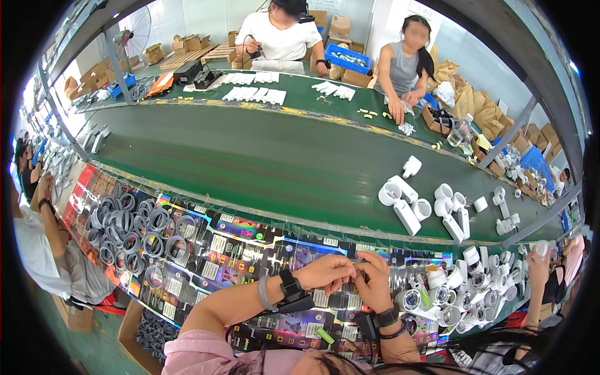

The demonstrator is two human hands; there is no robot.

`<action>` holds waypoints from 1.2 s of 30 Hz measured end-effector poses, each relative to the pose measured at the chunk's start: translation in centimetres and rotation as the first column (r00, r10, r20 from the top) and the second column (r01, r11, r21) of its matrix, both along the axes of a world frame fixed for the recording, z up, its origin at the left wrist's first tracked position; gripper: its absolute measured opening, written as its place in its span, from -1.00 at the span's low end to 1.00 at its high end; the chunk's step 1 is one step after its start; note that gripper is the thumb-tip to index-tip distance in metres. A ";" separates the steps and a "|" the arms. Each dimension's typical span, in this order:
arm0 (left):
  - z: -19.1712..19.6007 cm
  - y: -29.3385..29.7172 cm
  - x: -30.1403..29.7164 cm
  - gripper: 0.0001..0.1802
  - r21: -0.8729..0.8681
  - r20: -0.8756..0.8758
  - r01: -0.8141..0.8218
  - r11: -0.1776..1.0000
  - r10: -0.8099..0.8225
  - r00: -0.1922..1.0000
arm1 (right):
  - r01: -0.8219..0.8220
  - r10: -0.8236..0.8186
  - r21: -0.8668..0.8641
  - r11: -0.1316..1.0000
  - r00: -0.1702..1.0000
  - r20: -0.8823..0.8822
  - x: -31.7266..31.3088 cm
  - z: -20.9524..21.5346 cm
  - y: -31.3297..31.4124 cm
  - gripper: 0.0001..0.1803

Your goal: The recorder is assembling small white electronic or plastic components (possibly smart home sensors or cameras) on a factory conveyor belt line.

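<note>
The left hand (328, 273) and the right hand (373, 281) meet at the fingertips above the near bench. The fingers of both hands are bent and drawn close together; whether a small part is pinched between them cannot be told at this scale. A grey ring (265, 292) encircles the left forearm behind a black wrist strap (289, 285). Glossy printed sheets (215, 269) cover the bench beneath the hands. A green cylinder (325, 336) lies on these sheets, nearer the body than the hands. The white housings (450, 317), several with round, lens-like faces, are heaped just beside the right hand, on its right. The grey rings (114, 219) are piled well to the left, at the far left end of the sheets; a carton (129, 325) below the bench edge contains similar grey pieces. Beyond the bench runs a green conveyor belt (250, 150), with white jointed units (407, 219) resting at its right part. On the far table, white parts (254, 94) lie in rows before a co-worker in a white top (275, 37). A second co-worker in a grey top (400, 65) handles small white pieces (406, 129).
</note>
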State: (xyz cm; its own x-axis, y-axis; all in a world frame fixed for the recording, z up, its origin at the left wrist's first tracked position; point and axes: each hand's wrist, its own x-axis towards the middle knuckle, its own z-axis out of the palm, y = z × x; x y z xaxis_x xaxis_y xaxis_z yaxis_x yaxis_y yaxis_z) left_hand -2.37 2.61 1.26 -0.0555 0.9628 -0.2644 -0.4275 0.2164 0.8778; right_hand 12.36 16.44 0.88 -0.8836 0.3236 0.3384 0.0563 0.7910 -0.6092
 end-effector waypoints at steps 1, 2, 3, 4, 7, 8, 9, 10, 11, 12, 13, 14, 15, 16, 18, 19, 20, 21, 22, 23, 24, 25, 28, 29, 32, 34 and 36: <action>0.0 0.0 0.0 -0.79 0.005 -0.003 -0.001 1.000 0.001 1.000 | 0.001 -0.001 0.000 1.000 1.000 0.001 0.0 0.0 0.0 -0.80; -0.1 0.0 0.0 -0.79 0.005 -0.003 0.000 1.000 0.001 1.000 | 0.001 -0.001 0.000 1.000 1.000 0.001 0.0 0.0 0.0 -0.80; -0.1 0.0 0.0 -0.79 0.005 -0.004 -0.003 1.000 0.003 1.000 | 0.002 -0.002 0.002 1.000 1.000 0.002 0.0 0.0 0.0 -0.80; -0.1 0.0 0.0 -0.80 0.004 -0.006 -0.004 1.000 0.004 1.000 | 0.002 -0.002 0.004 1.000 1.000 0.004 -0.1 0.0 0.0 -0.80; 0.1 0.0 0.0 -0.80 0.000 -0.007 -0.003 1.000 0.003 1.000 | 0.003 -0.003 0.003 1.000 1.000 -0.005 -0.1 0.2 -0.1 -0.81; 0.1 0.0 0.0 -0.80 0.000 -0.007 -0.003 1.000 0.003 1.000 | 0.003 -0.003 0.003 1.000 1.000 -0.005 -0.1 0.1 -0.1 -0.81; 0.0 0.0 0.0 -0.80 0.002 -0.006 -0.003 1.000 0.003 1.000 | 0.003 -0.003 0.007 1.000 1.000 -0.008 -0.1 0.0 0.0 -0.81; 0.0 0.0 0.0 -0.79 0.005 -0.005 -0.003 1.000 0.003 1.000 | 0.001 -0.001 0.010 1.000 1.000 -0.012 -0.1 0.0 0.0 -0.81; 0.0 -0.1 0.0 -0.79 0.004 -0.005 -0.005 1.000 0.005 1.000 | 0.000 0.001 0.009 1.000 1.000 -0.011 -0.1 0.0 -0.1 -0.81; -0.1 -0.1 0.0 -0.79 0.004 -0.006 -0.009 1.000 0.009 1.000 | 0.002 -0.002 0.011 1.000 1.000 -0.007 -0.2 0.1 -0.2 -0.81; -0.1 -0.2 0.0 -0.79 0.004 -0.006 -0.012 1.000 0.012 1.000 | 0.005 -0.005 0.013 1.000 1.000 -0.002 -0.2 0.1 -0.3 -0.81; -0.1 -0.2 0.0 -0.79 0.004 -0.006 -0.013 1.000 0.013 1.000 | 0.004 -0.004 0.013 1.000 1.000 -0.002 -0.2 0.2 -0.3 -0.81; -0.1 -0.2 -0.1 -0.78 0.003 -0.005 -0.013 1.000 0.013 1.000 | 0.002 -0.002 0.013 1.000 1.000 -0.003 -0.2 0.1 -0.3 -0.82; -0.1 -0.2 0.0 -0.78 0.002 -0.005 -0.012 1.000 0.012 1.000 | 0.001 -0.001 0.013 1.000 1.000 -0.004 -0.2 0.1 -0.3 -0.82; -0.4 0.0 -0.1 -0.77 0.005 -0.006 -0.009 1.000 0.009 1.000 | 0.005 -0.005 0.018 1.000 1.000 -0.006 -0.2 0.1 -0.1 -0.82; -0.4 0.1 0.0 -0.77 0.005 -0.008 0.001 1.000 -0.001 1.000 | 0.017 -0.017 0.022 1.000 1.000 -0.009 0.1 0.0 -0.2 -0.82; -0.4 0.2 0.1 -0.77 0.003 -0.007 0.016 1.000 -0.016 1.000 | 0.032 -0.032 0.020 0.999 0.999 -0.008 0.2 0.0 -0.2 -0.82; -0.1 0.3 0.1 -0.76 -0.008 -0.004 0.003 1.000 -0.003 1.000 | 0.021 -0.020 0.031 0.999 1.000 -0.020 0.2 0.2 0.0 -0.81; 0.0 0.4 0.2 -0.75 -0.017 -0.001 0.004 1.000 -0.004 1.000 | 0.023 -0.022 0.045 0.999 0.999 -0.031 0.3 0.4 0.1 -0.81; -0.4 0.4 0.4 -0.73 0.003 -0.029 -0.009 1.000 0.010 1.000 | 0.012 -0.008 0.056 0.998 0.998 -0.067 0.3 0.4 0.2 -0.80; -0.4 0.1 0.4 -0.73 -0.006 -0.027 -0.021 1.000 0.021 0.999 | -0.005 0.010 0.052 0.999 0.996 -0.090 0.1 0.3 0.2 -0.80; -0.1 -0.2 0.4 -0.73 -0.013 -0.023 -0.030 0.999 0.029 0.999 | -0.020 0.025 0.050 0.999 0.993 -0.112 -0.1 0.0 0.2 -0.79; -0.8 0.0 -0.5 -0.74 -0.047 -0.023 -0.011 0.999 0.009 1.000 | -0.009 0.019 0.069 0.998 0.990 -0.142 -0.9 -1.4 0.5 -0.80; -0.5 -0.2 -0.5 -0.74 -0.056 -0.036 -0.013 0.998 0.011 0.999 | -0.011 0.020 0.056 0.998 0.989 -0.148 -0.7 -1.3 0.4 -0.80; 0.2 0.1 -0.4 -0.73 -0.032 -0.066 0.013 0.999 -0.015 0.998 | -0.004 0.008 0.032 0.999 0.990 -0.144 -0.1 -0.6 0.2 -0.81; 0.5 0.3 -0.3 -0.73 -0.037 -0.083 0.041 0.998 -0.044 0.996 | 0.017 -0.014 0.022 1.000 0.991 -0.135 0.1 -0.8 0.4 -0.81; 0.6 0.5 -0.2 -0.74 -0.034 -0.081 0.015 0.999 -0.017 0.997 | 0.011 -0.009 0.018 1.000 0.993 -0.118 0.3 -1.1 0.6 -0.81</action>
